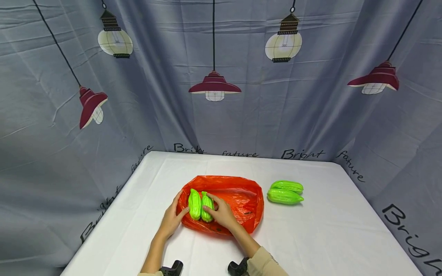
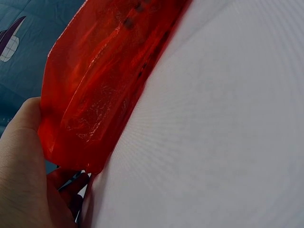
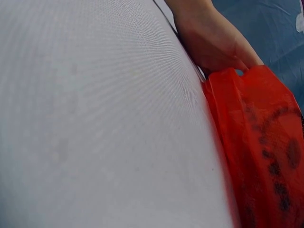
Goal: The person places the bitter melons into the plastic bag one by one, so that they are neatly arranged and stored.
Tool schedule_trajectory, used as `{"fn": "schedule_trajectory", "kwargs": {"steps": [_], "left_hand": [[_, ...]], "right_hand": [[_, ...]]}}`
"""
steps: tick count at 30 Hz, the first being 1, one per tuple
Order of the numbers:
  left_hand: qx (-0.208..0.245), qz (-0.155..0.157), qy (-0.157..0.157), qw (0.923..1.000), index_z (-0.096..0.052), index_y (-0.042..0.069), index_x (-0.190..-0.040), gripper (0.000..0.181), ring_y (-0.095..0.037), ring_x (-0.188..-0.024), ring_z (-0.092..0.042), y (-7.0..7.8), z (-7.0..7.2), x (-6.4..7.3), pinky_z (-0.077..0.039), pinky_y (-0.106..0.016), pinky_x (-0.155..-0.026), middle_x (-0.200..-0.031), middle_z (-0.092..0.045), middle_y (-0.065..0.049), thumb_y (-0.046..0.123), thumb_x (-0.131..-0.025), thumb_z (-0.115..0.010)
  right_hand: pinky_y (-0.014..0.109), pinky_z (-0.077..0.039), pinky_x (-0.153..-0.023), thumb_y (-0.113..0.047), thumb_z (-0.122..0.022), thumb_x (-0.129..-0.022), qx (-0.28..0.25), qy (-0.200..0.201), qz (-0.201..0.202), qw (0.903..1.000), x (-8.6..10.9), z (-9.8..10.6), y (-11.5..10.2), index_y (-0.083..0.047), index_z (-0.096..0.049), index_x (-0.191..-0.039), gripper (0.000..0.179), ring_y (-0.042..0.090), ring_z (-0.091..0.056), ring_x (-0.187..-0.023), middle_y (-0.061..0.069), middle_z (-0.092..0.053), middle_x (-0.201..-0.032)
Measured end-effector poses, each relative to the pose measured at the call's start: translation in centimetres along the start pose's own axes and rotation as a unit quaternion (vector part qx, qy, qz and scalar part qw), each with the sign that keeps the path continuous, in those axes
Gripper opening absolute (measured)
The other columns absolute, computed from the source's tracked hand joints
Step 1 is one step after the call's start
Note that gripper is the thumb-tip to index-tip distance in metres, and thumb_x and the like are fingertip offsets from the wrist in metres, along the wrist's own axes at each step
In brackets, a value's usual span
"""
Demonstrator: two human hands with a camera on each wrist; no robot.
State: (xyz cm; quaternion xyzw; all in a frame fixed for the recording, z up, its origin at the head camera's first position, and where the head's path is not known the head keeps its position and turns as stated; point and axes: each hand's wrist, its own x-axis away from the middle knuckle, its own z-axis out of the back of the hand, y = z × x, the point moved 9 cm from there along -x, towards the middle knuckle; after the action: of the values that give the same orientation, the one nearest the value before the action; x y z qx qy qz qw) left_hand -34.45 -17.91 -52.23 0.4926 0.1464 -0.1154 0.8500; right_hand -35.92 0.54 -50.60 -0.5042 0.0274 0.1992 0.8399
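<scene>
A red plastic bag lies with its mouth spread wide on the white table. Two bright green bitter melons stand side by side in its left part, a left one and a right one. My right hand reaches over the near rim and holds the right melon between thumb and fingers. At the bag's left edge, my left hand grips the rim, its thumb inside by the left melon; the left wrist view shows fingers behind the red plastic. The right fingertips are hidden by the bag in the right wrist view.
To the right of the bag, two more green bitter melons lie together on the white tabletop. A grey curtain printed with lamps stands behind and along both sides of the table.
</scene>
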Motion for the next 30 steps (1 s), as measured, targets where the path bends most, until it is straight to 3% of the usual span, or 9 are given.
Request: {"fn": "schedule_trajectory", "kwargs": {"steps": [13, 23, 30], "left_hand": [[0.001, 0.006, -0.004, 1.0000, -0.029, 0.022, -0.146, 0.068, -0.036, -0.125, -0.039, 0.0, -0.1, 0.0, -0.030, -0.055, -0.100, -0.140, -0.041, -0.016, 0.032, -0.088, -0.062], [0.002, 0.002, -0.005, 1.0000, -0.028, 0.021, -0.146, 0.068, -0.037, -0.126, -0.038, 0.2, 0.0, -0.1, -0.029, -0.056, -0.100, -0.140, -0.040, -0.017, 0.033, -0.088, -0.062], [0.000, 0.005, -0.005, 1.0000, -0.028, 0.021, -0.146, 0.068, -0.037, -0.125, -0.039, 0.2, 0.0, 0.0, -0.029, -0.056, -0.101, -0.140, -0.040, -0.017, 0.032, -0.088, -0.062]], "right_hand": [[0.021, -0.042, -0.043, -0.033, -0.064, -0.087, -0.013, 0.000, 0.003, 0.9999, 0.0, 0.2, 0.2, -0.008, -0.049, -0.133, 0.054, 0.006, -0.044, -0.050, 0.005, -0.051, -0.071], [0.024, -0.047, -0.049, -0.034, -0.063, -0.087, -0.019, 0.008, -0.006, 0.9998, 0.0, 0.6, 0.4, -0.007, -0.047, -0.134, 0.056, 0.011, -0.054, -0.063, 0.016, -0.056, -0.113], [0.029, -0.048, -0.062, -0.036, -0.062, -0.088, -0.004, 0.016, -0.001, 0.9999, 0.5, 1.8, -0.7, -0.004, -0.044, -0.134, 0.059, 0.019, -0.055, -0.078, 0.023, -0.052, -0.119]]}}
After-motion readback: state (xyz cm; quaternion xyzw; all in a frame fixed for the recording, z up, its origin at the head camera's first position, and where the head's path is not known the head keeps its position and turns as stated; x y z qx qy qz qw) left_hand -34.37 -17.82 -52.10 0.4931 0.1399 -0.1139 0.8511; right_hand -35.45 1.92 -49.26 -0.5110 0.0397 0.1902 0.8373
